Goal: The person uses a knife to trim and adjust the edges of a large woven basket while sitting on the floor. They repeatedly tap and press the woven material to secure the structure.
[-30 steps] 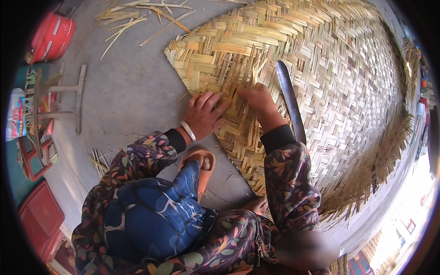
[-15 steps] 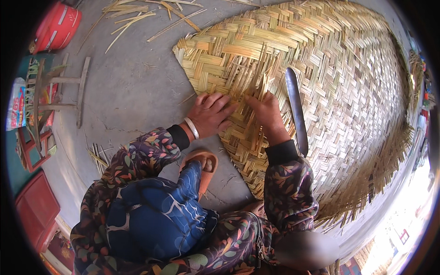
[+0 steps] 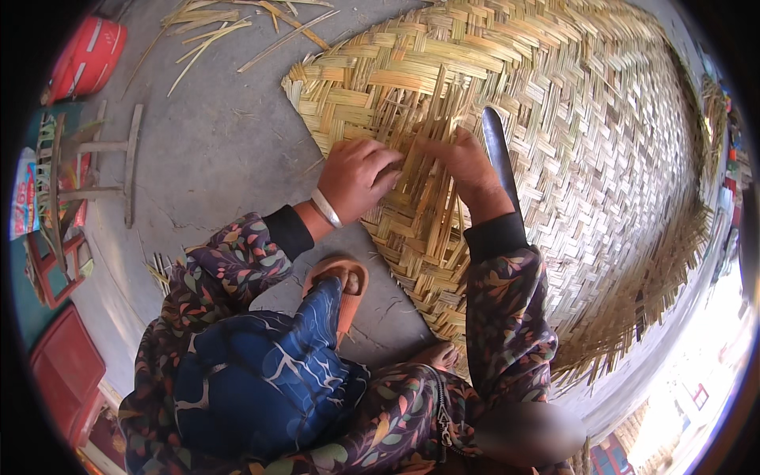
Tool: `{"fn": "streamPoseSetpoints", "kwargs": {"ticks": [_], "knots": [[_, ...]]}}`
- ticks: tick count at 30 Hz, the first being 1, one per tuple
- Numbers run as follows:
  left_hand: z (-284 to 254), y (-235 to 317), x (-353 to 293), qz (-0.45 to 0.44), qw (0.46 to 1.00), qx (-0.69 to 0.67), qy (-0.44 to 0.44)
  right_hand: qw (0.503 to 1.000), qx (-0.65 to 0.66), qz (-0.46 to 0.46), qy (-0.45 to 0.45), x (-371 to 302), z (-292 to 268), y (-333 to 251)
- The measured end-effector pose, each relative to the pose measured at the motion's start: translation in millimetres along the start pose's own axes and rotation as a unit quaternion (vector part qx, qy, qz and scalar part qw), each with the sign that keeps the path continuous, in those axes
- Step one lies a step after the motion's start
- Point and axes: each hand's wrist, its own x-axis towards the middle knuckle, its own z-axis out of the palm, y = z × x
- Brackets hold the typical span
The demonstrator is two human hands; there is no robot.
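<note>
A large woven mat point(image 3: 586, 150) of pale split-cane strips lies before me, its weave looser at the left corner. My right hand point(image 3: 475, 174) is closed over several upright loose strips, thumb and forefinger pinching a cane strip point(image 3: 434, 146); the fingertips are partly hidden. My left hand point(image 3: 355, 178), wearing a silver bangle point(image 3: 325, 207), hovers at the mat's left edge. Its fingers are bent, with a gap to the thumb, and no strip shows in it. A long dark blade point(image 3: 499, 150) rests on the mat beside my right hand, partly behind the wrist.
Loose cane strips point(image 3: 210, 32) are scattered on the grey floor point(image 3: 214, 150) at the far left. A wooden frame point(image 3: 103, 166), a red container point(image 3: 89, 55) and a dark red panel point(image 3: 70, 364) stand along the left. My sandalled foot point(image 3: 340, 277) is near the mat's edge.
My left hand has lifted from the mat and drawn back left, its fingers curling more. My right hand has shifted slightly up and away. The view has moved a little.
</note>
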Motion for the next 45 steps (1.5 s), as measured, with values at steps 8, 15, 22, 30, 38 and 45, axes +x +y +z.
{"fn": "streamPoseSetpoints", "kwargs": {"ticks": [8, 15, 22, 30, 38, 45], "knots": [[5, -14, 58, -0.302, 0.824, -0.434, -0.205, 0.994, -0.070, -0.049, 0.062, 7, -12, -39], [-3, -17, 79, -0.356, 0.724, -0.489, -0.332, 0.938, -0.269, -0.075, 0.206, -53, -103, -27], [3, -19, 74, -0.351, 0.677, -0.547, -0.345, 0.836, -0.499, -0.029, 0.228, -135, -149, 54], [11, -12, 60, -0.398, 0.784, -0.429, -0.206, 0.752, -0.629, 0.067, 0.185, -144, -101, 53], [14, -16, 62, -0.414, 0.768, -0.436, -0.221, 0.793, -0.564, 0.021, 0.231, -168, -107, 26], [14, -23, 63, -0.421, 0.754, -0.449, -0.228, 0.846, -0.465, -0.038, 0.258, -192, -95, -7]]}}
